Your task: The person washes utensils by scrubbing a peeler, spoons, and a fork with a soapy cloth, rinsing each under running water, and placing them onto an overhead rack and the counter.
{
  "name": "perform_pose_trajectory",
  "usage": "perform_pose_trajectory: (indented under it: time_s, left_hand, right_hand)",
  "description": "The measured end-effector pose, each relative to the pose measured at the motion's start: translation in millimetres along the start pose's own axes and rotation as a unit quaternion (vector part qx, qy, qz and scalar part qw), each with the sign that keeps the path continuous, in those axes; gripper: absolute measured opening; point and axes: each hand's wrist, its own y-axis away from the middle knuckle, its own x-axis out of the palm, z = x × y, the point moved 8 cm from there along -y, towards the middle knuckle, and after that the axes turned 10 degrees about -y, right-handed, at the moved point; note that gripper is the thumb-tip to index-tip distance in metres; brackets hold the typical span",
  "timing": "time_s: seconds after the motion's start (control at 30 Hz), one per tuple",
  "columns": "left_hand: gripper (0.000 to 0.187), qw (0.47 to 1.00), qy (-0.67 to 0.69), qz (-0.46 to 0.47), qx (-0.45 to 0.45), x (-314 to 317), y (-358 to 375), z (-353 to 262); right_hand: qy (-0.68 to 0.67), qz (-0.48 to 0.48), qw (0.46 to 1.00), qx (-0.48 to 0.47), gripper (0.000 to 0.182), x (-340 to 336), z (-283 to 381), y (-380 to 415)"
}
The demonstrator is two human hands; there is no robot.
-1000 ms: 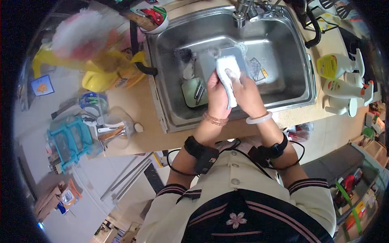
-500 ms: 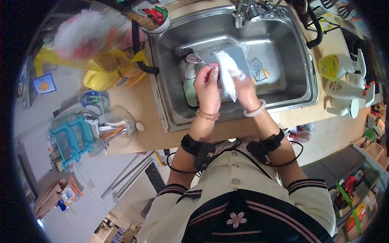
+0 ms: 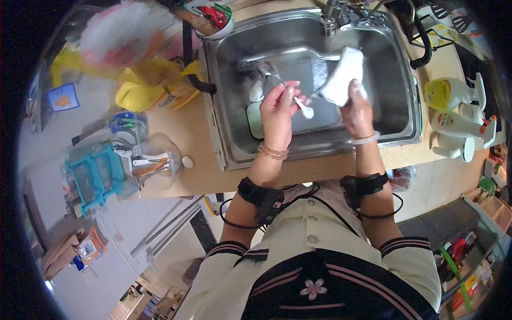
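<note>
Over the metal sink (image 3: 397,114), my left hand (image 3: 278,114) pinches a spoon whose metal bowl (image 3: 266,68) points up and left. A small white spoon (image 3: 305,109) sticks out to the right of the same fingers. To the right, my right hand (image 3: 358,109) grips a white cloth (image 3: 344,74), which hangs up and left of the fingers. The two hands are apart. Beneath them in the basin lie a grey flat board or tray (image 3: 306,80) and a pale green item (image 3: 255,120), partly behind my left hand.
The faucet (image 3: 328,24) stands at the sink's back edge. Spray bottles (image 3: 445,93) are on the counter at right. At left are a yellow jug (image 3: 154,93), a clear container of utensils (image 3: 157,162) and a turquoise rack (image 3: 98,178).
My right hand has moved right and away from my left hand, taking the cloth with it. The small white spoon now shows by my left fingers. The view has shifted slightly.
</note>
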Motion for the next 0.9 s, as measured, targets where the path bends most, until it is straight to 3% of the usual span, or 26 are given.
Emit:
perform_pose_trajectory:
  time_s: [0.07, 0.1, 0.17, 0.33, 0.43, 0.53, 0.67, 0.7, 0.8, 0.9]
  left_hand:
    - [0.015, 0.997, 0.012, 0.057, -0.052, 9.1, 5.8, 2.8]
    - [0.018, 0.998, -0.021, 0.044, -0.044, 11.1, 8.2, 3.1]
    - [0.018, 0.998, -0.03, 0.046, -0.02, 16.4, 11.0, 5.6]
    - [0.017, 0.995, -0.068, 0.075, 0.015, 19.3, 12.1, -4.2]
    - [0.017, 0.995, -0.059, 0.079, -0.016, 20.1, 15.3, -8.9]
    - [0.016, 0.991, -0.114, 0.071, 0.003, 18.6, 17.6, -15.0]
    - [0.015, 0.984, -0.159, 0.07, 0.03, 21.4, 22.5, -16.5]
    - [0.015, 0.981, -0.179, 0.071, 0.029, 20.6, 22.2, -16.2]
    - [0.015, 0.974, -0.213, 0.072, 0.037, 20.7, 22.5, -15.7]
    - [0.015, 0.963, -0.254, 0.078, 0.035, 21.9, 24.6, -16.5]
  right_hand:
    - [0.017, 0.058, 0.998, 0.015, 0.03, 12.4, 14.3, 3.7]
    - [0.102, 0.083, 0.99, 0.052, 0.031, 8.7, 13.3, 1.7]
    - [0.139, 0.111, 0.98, 0.092, 0.033, 3.8, 6.0, 1.4]
    - [-0.051, 0.107, 0.99, 0.076, 0.032, 33.4, -1.2, 11.9]
    - [-0.125, 0.085, 0.988, 0.035, 0.03, 30.1, 7.9, 2.8]
    - [-0.082, 0.097, 0.991, -0.027, 0.027, 31.5, 25.0, 1.0]
    - [0.263, 0.136, 0.945, -0.14, 0.018, 40.8, 37.6, 6.0]
    - [0.259, 0.104, 0.948, -0.155, 0.017, 37.6, 37.7, 4.1]
    - [0.118, -0.012, 0.99, -0.071, 0.015, 10.3, 18.1, -1.1]
    - [-0.067, 0.01, 0.997, 0.047, 0.018, 10.4, -3.6, -1.7]
